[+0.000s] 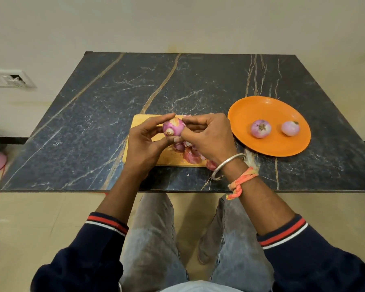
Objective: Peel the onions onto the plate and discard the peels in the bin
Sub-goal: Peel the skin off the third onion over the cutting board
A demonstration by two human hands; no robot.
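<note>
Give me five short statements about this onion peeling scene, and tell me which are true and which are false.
1. Two peeled onions lie on the orange plate. True.
2. The plate sits on the wooden cutting board. False: it sits on the marble table, right of the board.
3. The left hand and the right hand both grip a third onion above the board. True.
4. The peels are piled on the plate. False: they lie on the board, below the right hand.
5. A silver bangle circles the right wrist. True.
</note>
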